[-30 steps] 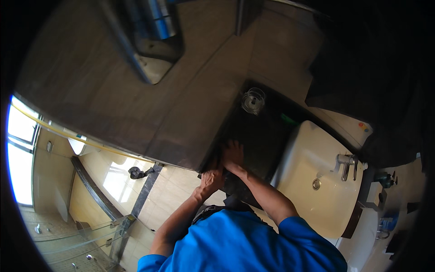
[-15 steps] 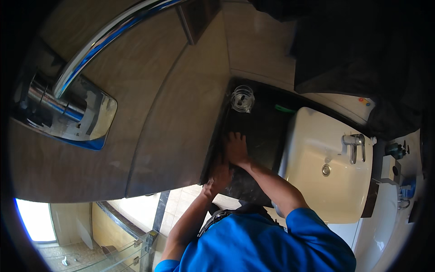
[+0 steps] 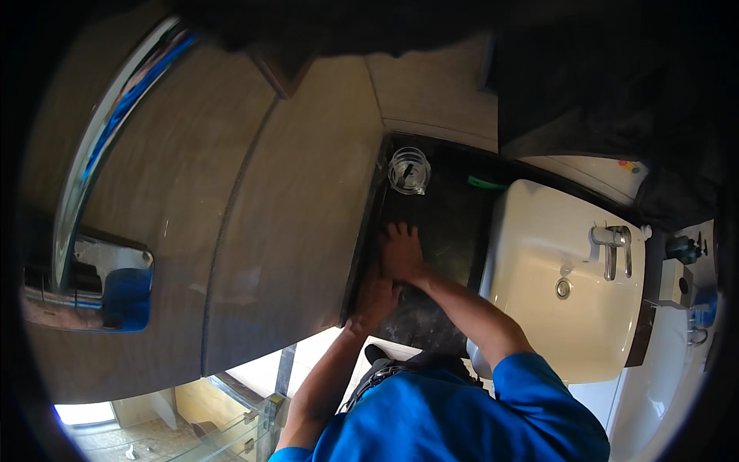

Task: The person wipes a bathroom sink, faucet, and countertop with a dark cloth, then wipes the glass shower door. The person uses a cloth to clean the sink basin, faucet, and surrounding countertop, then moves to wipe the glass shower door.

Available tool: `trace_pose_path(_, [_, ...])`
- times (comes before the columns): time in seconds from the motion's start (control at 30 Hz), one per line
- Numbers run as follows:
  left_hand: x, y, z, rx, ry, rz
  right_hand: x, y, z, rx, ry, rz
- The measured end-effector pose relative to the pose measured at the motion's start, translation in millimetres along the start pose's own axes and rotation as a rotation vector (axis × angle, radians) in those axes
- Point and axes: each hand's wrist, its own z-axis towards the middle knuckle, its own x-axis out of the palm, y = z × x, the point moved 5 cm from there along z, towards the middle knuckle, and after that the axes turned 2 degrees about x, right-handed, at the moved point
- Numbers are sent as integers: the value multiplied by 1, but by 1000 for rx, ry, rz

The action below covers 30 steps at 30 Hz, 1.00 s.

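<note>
My right hand (image 3: 402, 256) lies flat on the black countertop (image 3: 439, 239), its fingers spread and pointing away from me. Just below and left of it, my left hand (image 3: 375, 299) rests along the counter's wall-side edge with its fingers stretched forward. Its fingertips are dim and partly hidden beside the right hand. I see nothing held in either hand. Beyond the hands, a clear glass jar or cup (image 3: 409, 171) with something dark in it stands in the far left corner of the counter.
Right of the counter is a white washbasin (image 3: 531, 262) with a chrome tap (image 3: 610, 242). A green item (image 3: 485, 183) lies by its far left corner. A tiled wall (image 3: 300, 192) rises at left, bearing a chrome fixture (image 3: 115, 285). Glass panels (image 3: 223, 435) stand lower left.
The view has shifted a little, so the wall fixture sits lower and farther left. My hands remain at nearly the same spot on the counter, the left one slightly farther forward.
</note>
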Motion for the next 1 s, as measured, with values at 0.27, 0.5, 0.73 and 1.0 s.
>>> trace_pose_path(0.27, [-10,-15,9,15,75,57,7,-9,-4,-25,-150,8])
trace_pose_path(0.5, [10,16,41,-71,147,-51,-20,-17,32,26,55,-7])
trace_pose_path(0.73, [11,8,53,-85,175,108,-5,-36,41,55,-108,13])
trace_pose_path(1.0, [9,8,31,-169,282,76,2,-17,22,8,-129,19])
